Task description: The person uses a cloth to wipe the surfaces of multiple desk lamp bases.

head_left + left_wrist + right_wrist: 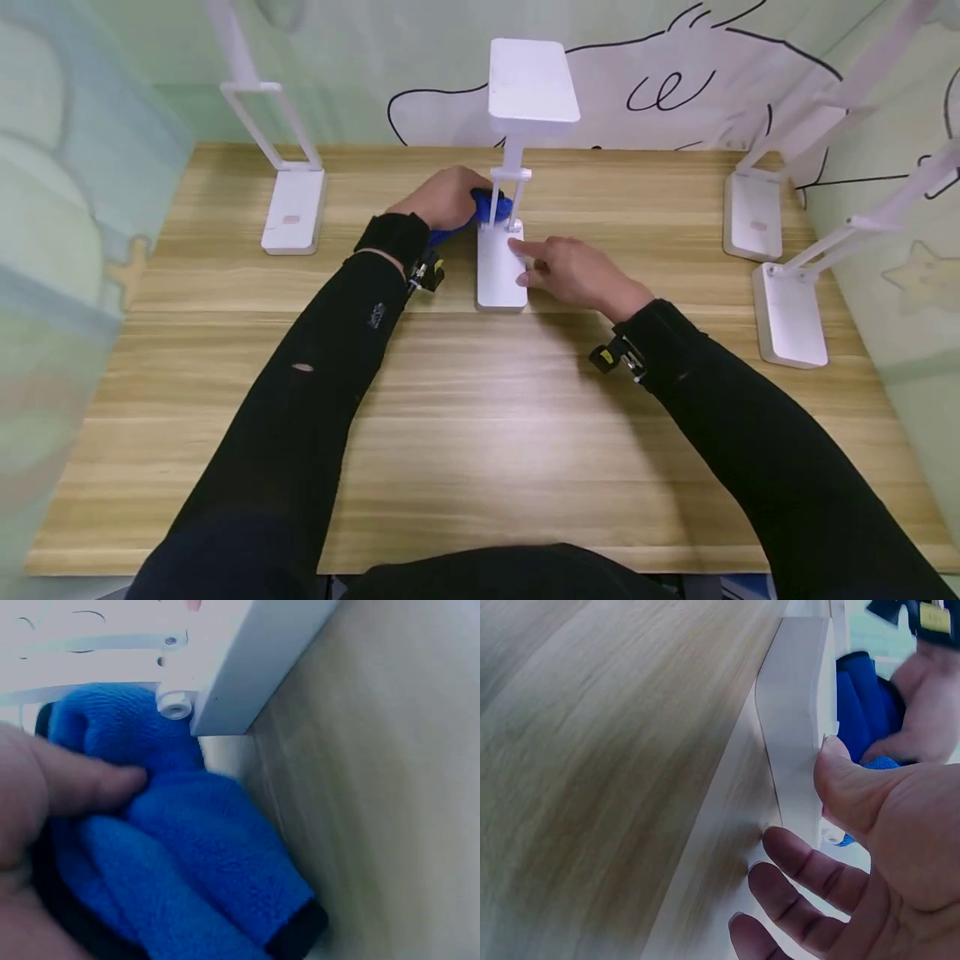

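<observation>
A white desk lamp [501,275] stands upright at the middle back of the table, its square head [531,82] raised over the base. My left hand [444,198] grips a blue cloth [217,832] with dark edging. The cloth bunches against the lamp's hinge [174,703] and shows between the two thin arm rods in the head view. On the base's right side, my right hand [576,271] lays its index fingertip and thumb at the edge. In the right wrist view the thumb [847,776] touches the base's edge, with the other fingers loosely bent below.
Another white lamp [294,212] stands at the back left. Two more, a rear lamp [753,217] and a nearer lamp [790,317], stand at the right. Printed wall panels [360,75] border the wooden table [510,458] at the back and sides.
</observation>
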The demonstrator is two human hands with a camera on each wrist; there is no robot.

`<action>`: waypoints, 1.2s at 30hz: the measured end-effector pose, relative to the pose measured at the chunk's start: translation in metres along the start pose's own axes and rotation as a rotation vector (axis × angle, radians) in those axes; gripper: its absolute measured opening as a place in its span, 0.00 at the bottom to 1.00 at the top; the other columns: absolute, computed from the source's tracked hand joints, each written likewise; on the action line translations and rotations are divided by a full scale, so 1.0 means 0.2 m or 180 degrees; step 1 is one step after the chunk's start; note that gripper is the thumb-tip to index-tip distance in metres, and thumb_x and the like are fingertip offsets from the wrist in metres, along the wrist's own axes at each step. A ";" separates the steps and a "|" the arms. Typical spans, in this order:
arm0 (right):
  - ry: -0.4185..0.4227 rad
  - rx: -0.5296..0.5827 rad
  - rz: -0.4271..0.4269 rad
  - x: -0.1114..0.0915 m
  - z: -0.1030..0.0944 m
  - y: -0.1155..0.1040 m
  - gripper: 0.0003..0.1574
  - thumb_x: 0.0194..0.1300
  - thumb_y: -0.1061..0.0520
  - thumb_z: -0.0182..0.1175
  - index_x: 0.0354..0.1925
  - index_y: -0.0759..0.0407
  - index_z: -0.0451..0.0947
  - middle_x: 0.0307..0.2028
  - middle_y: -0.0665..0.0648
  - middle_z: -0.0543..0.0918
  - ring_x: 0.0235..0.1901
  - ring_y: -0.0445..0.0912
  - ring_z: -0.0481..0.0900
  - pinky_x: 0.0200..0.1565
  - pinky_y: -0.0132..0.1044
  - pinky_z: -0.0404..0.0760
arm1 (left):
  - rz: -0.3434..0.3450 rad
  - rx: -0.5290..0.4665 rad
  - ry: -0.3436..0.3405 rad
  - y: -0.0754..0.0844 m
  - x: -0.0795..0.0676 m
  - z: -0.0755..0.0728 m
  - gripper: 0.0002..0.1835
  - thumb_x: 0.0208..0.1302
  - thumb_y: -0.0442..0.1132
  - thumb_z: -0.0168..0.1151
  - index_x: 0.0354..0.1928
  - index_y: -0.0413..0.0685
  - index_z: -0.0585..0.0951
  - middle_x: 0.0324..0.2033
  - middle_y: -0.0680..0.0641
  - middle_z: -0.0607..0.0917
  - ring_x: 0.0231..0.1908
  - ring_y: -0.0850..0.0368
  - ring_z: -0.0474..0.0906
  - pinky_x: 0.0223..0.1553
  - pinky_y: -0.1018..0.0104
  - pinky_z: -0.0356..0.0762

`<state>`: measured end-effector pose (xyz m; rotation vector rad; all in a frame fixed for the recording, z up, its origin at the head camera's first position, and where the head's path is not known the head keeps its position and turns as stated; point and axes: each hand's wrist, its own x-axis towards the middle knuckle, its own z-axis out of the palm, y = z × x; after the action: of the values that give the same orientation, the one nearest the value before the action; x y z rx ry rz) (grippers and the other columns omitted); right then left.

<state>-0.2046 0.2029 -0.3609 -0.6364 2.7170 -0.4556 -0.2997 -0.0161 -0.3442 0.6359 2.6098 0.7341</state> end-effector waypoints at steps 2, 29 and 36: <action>0.0011 -0.0017 -0.0006 0.00 0.00 0.00 0.39 0.67 0.46 0.60 0.72 0.47 0.60 0.37 0.61 0.78 0.34 0.52 0.72 0.39 0.44 0.74 | -0.0079 -0.0110 -0.0194 0.02 0.04 0.00 0.27 0.65 0.27 0.41 0.62 0.52 0.76 0.58 0.49 0.77 0.51 0.55 0.71 0.56 0.67 0.69; -0.0062 -0.0033 0.0383 -0.03 -0.02 0.04 0.38 0.71 0.40 0.51 0.74 0.38 0.52 0.38 0.59 0.83 0.39 0.53 0.75 0.45 0.50 0.76 | -0.0690 -0.0887 0.0561 0.09 -0.36 0.32 0.34 0.70 0.43 0.53 0.72 0.39 0.55 0.64 0.35 0.71 0.54 0.48 0.75 0.53 0.56 0.78; -0.0003 -0.0066 0.0314 -0.04 -0.02 0.05 0.38 0.71 0.41 0.52 0.74 0.39 0.53 0.35 0.58 0.82 0.36 0.52 0.75 0.41 0.48 0.76 | -0.0373 -0.0232 0.0414 0.14 -0.44 0.32 0.27 0.70 0.43 0.54 0.68 0.40 0.66 0.58 0.39 0.78 0.45 0.50 0.79 0.46 0.58 0.80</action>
<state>-0.2034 0.2150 -0.3592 -0.5050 2.7406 -0.4032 -0.1883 -0.0140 -0.3622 0.4232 2.6966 0.8551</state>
